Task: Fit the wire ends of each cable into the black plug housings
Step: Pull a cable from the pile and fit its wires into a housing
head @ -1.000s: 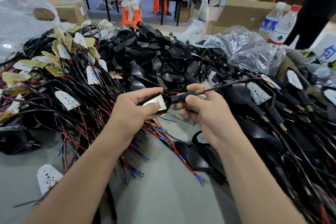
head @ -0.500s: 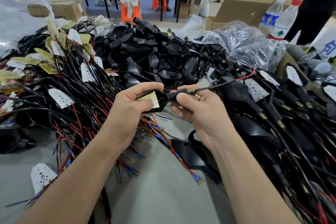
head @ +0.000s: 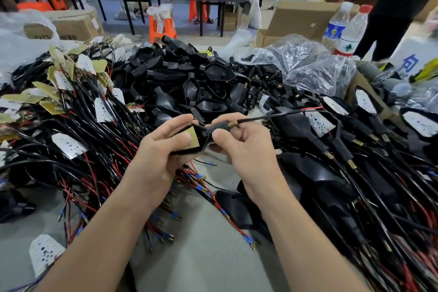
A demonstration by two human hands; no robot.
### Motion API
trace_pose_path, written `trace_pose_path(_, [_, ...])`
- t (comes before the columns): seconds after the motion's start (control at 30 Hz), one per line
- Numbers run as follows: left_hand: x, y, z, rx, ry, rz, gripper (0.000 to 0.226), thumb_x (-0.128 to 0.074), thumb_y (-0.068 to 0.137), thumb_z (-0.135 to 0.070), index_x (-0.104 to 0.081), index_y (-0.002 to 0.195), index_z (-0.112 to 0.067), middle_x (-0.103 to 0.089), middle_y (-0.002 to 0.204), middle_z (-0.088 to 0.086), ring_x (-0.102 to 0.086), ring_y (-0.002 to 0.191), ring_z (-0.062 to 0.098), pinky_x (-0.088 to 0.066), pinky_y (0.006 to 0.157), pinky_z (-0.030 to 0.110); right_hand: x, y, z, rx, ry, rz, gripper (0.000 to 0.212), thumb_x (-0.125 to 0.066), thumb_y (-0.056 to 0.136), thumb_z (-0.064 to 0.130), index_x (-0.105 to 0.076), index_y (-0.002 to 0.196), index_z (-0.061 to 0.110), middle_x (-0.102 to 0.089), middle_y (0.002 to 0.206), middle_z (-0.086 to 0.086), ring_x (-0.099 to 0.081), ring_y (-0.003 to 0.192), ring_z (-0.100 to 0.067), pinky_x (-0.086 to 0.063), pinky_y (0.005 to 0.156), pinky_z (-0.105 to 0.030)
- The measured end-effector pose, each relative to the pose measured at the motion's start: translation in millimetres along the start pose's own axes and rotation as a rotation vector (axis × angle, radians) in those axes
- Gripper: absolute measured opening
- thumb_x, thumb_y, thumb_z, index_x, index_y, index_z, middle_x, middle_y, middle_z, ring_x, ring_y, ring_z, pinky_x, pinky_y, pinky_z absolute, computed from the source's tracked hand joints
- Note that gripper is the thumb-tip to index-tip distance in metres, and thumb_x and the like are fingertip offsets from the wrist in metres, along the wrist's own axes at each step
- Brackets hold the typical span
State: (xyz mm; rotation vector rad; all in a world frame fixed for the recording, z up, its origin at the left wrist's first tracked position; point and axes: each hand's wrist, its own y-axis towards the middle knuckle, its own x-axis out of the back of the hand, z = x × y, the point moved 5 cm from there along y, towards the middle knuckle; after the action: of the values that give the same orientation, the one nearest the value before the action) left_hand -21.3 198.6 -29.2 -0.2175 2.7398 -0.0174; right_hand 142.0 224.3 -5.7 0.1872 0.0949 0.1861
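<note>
Across the grey worktop (head: 213,268), a tangle of black and red cables (head: 71,154) sprawls at left. A heap of empty black plug housings (head: 189,83) rises behind the hands. The left hand (head: 161,156) grips one housing (head: 204,136) by its wide body, with the thumb pressed flat on the yellowish board (head: 192,138) seated in it. The right hand (head: 244,147) pinches the housing's narrow neck, just behind the brass collar (head: 233,123). From that collar the black cable (head: 272,116) runs off to the right.

The likeliest trouble is at the board. If the cable is drawn through too hard, the thin leads there could tear or get trapped under its edge, and a crooked board would probably not seat. The trailing cable could also snag among the assembled plugs (head: 343,149) lying beside it.

The housings look like matte moulded plastic, teardrop-shaped and tapering to a tube. The cable jackets are smooth and slightly glossy. The board is flat and stiff-looking, and the collar is ridged, threaded metal.
</note>
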Motion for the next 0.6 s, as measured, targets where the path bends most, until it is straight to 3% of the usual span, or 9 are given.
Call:
trace_pose_path(0.13, [2, 0, 4, 0.099, -0.001, -0.012, 0.024, -0.053, 0.104, -0.008, -0.071, 0.119, -0.007, -0.079, 0.106, 0.014, -0.079, 0.09, 0.024, -0.062, 0.063, 0.026, 2, 1, 3, 0.026, 0.004, -0.064, 0.011, -0.065, 0.092, 0.002, -0.072, 0.095, 0.009, -0.075, 0.073, -0.007, -0.07, 0.07, -0.014, -0.06, 0.071, -0.034])
trace_pose_path(0.2, [5, 0, 2, 0.051, -0.005, -0.055, 0.022, -0.055, 0.103, -0.007, -0.072, 0.117, -0.006, -0.079, 0.104, 0.014, -0.079, 0.089, 0.024, -0.061, 0.065, 0.024, 8, 0, 2, -0.005, -0.174, -0.116, 0.01, -0.07, 0.092, 0.017, -0.075, 0.084, 0.015, -0.072, 0.063, 0.006, -0.068, 0.061, -0.007, -0.058, 0.066, -0.031])
trace_pose_path(0.27, [8, 0, 1, 0.014, -0.01, -0.097, 0.02, -0.058, 0.101, -0.005, -0.073, 0.114, -0.006, -0.08, 0.103, 0.013, -0.079, 0.088, 0.023, -0.061, 0.067, 0.022, 13, -6, 4, 0.005, -0.501, -0.225, 0.033, -0.067, 0.091, 0.041, -0.068, 0.069, 0.016, -0.066, 0.057, 0.009, -0.062, 0.057, -0.009, -0.053, 0.066, -0.035])
trace_pose_path(0.33, [11, 1, -1, 0.013, -0.026, -0.131, 0.019, -0.066, 0.093, -0.007, -0.074, 0.111, -0.006, -0.08, 0.1, 0.012, -0.079, 0.084, 0.02, -0.061, 0.066, 0.02, 12, -16, 21, 0.188, -0.729, -0.406, 0.041, -0.061, 0.088, 0.052, -0.059, 0.066, 0.017, -0.059, 0.059, 0.009, -0.055, 0.061, -0.011, -0.044, 0.064, -0.034])
trace_pose_path(0.37, [11, 1, -2, 0.018, -0.038, -0.141, 0.023, -0.07, 0.086, -0.01, -0.075, 0.108, -0.006, -0.08, 0.098, 0.012, -0.079, 0.081, 0.019, -0.06, 0.065, 0.019, 9, -22, 35, 0.338, -0.769, -0.468, 0.033, -0.063, 0.086, 0.05, -0.06, 0.07, 0.021, -0.06, 0.064, 0.011, -0.055, 0.069, -0.009, -0.044, 0.069, -0.032])
trace_pose_path(0.43, [13, 0, -4, 0.032, -0.07, -0.141, 0.024, -0.073, 0.075, -0.015, -0.08, 0.097, -0.009, -0.08, 0.093, 0.01, -0.077, 0.075, 0.015, -0.06, 0.062, 0.018, -2, -26, 53, 0.604, -0.954, -0.428, 0.014, -0.067, 0.083, 0.04, -0.069, 0.093, 0.029, -0.071, 0.1, 0.016, -0.058, 0.103, -0.017, -0.04, 0.096, -0.032])
trace_pose_path(0.5, [15, 0, -6, 0.041, -0.097, -0.116, 0.017, -0.073, 0.073, -0.016, -0.084, 0.086, -0.012, -0.08, 0.089, 0.007, -0.076, 0.071, 0.012, -0.059, 0.061, 0.016, -11, -18, 59, 0.677, -1.143, -0.267, 0.026, -0.067, 0.086, 0.032, -0.071, 0.111, 0.025, -0.066, 0.131, 0.006, -0.052, 0.127, -0.025, -0.025, 0.115, -0.038])
trace_pose_path(0.53, [15, -1, -8, 0.044, -0.111, -0.103, 0.016, -0.073, 0.073, -0.017, -0.085, 0.083, -0.014, -0.08, 0.088, 0.006, -0.075, 0.07, 0.01, -0.058, 0.061, 0.015, -14, -12, 62, 0.651, -1.158, -0.2, 0.024, -0.066, 0.089, 0.028, -0.072, 0.111, 0.024, -0.068, 0.128, 0.005, -0.055, 0.125, -0.024, -0.022, 0.117, -0.038])
trace_pose_path(0.6, [16, -2, -13, 0.049, -0.155, -0.098, 0.014, -0.072, 0.074, -0.017, -0.085, 0.079, -0.016, -0.079, 0.085, 0.005, -0.075, 0.07, 0.009, -0.057, 0.06, 0.013, -20, -2, 71, 0.592, -1.131, -0.064, 0.015, -0.065, 0.094, 0.024, -0.073, 0.107, 0.022, -0.074, 0.106, 0.006, -0.06, 0.108, -0.023, -0.03, 0.108, -0.035])
